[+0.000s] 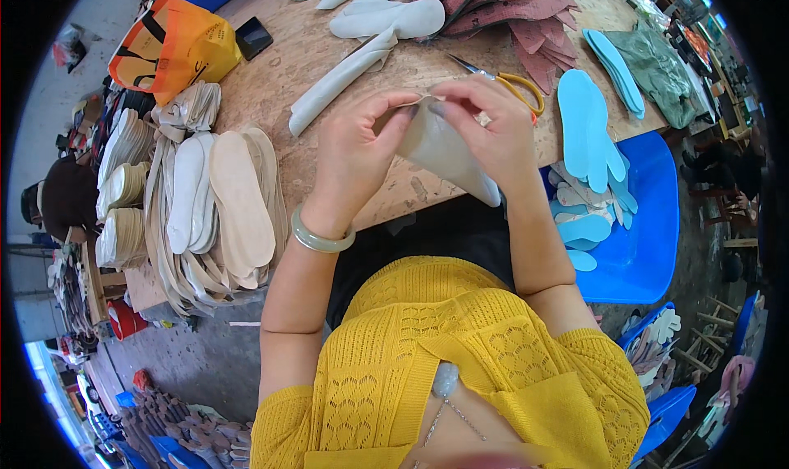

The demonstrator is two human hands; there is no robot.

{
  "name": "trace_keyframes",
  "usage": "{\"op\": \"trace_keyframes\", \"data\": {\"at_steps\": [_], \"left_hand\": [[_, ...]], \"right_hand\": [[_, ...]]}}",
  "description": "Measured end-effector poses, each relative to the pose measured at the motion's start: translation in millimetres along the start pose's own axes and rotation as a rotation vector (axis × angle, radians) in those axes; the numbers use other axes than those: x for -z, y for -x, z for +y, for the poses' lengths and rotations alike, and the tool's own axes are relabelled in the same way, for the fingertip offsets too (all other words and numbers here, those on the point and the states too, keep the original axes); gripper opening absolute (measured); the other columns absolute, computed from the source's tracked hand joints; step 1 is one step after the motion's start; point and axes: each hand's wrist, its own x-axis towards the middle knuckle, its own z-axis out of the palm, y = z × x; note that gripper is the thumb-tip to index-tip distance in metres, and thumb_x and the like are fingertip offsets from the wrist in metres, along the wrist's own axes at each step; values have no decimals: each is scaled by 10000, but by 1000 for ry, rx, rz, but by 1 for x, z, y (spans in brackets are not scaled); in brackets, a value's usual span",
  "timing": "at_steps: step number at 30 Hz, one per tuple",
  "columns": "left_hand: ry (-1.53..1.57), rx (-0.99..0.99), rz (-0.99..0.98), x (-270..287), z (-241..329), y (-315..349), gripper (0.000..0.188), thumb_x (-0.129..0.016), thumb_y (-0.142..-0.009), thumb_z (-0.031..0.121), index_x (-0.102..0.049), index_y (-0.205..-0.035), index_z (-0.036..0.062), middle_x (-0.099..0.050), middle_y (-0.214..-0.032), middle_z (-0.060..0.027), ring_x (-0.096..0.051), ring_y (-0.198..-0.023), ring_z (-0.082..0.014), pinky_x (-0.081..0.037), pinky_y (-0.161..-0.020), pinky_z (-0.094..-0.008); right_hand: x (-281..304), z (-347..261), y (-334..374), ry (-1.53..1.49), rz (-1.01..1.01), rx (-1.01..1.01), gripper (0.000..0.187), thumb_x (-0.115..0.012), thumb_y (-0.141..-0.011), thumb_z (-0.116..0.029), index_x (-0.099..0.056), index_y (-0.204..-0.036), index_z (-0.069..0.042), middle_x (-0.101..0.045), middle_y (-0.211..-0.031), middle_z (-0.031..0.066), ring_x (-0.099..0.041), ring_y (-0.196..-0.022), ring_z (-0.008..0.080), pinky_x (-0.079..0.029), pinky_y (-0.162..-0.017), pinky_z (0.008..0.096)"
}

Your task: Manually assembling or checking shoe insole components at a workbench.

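Observation:
My left hand (357, 144) and my right hand (496, 128) are raised over the table's near edge, fingertips almost meeting. Between thumb and fingers, each pinches the upper edge of a pale grey-beige sheet piece (444, 150). The sheet hangs down, curved, its lower end close to my right wrist. Its exact kind I cannot make out. Just beyond my right hand lie scissors (519, 91) with yellow handles, partly covered by that hand. A rolled pale sheet (341, 83) rests past my left hand, near several white sole-shaped pieces (403, 18).
Stacked beige insoles (242, 202) stand at the table's left, below an orange bag (177, 46) and a phone (253, 37). Dark red sheets (509, 17) pile up at the back. Light-blue insoles (582, 124) lie at right, over a blue bin (649, 247) holding offcuts.

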Motion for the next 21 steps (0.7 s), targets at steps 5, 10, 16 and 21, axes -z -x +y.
{"op": "trace_keyframes", "data": {"at_steps": [5,10,16,21], "left_hand": [[35,-34,118,-7,-12,15,171,-615,-874,47,-685,-1030,33,-712,-915,-108,-691,-811,-180,-521,-727,-275],[61,-69,166,-18,-20,32,182,-616,-878,18,-688,-1042,43,-716,-932,-101,-696,-819,-168,-528,-722,-267],[-20,-169,157,-24,-22,45,213,-618,-877,-30,-692,-1060,47,-720,-1012,-115,-706,-887,-189,-543,-764,-271],[-63,-197,116,-22,-25,49,238,-614,-879,-38,-696,-1085,48,-714,-1052,-128,-707,-936,-214,-548,-790,-280]], "right_hand": [[2,-13,27,-414,124,-24,116,-633,-880,-19,-691,-976,12,-688,-872,47,-627,-742,93,-496,-659,242],[-11,-1,42,-722,-194,-479,267,-564,-956,-141,-633,-1172,0,-696,-890,61,-636,-630,88,-456,-552,191],[-15,4,42,-896,-159,-589,214,-571,-953,-121,-652,-1102,8,-707,-861,100,-642,-587,117,-462,-505,196],[-15,7,42,-879,-181,-603,187,-574,-953,-117,-659,-1065,5,-709,-847,96,-649,-596,119,-467,-504,196]]}}
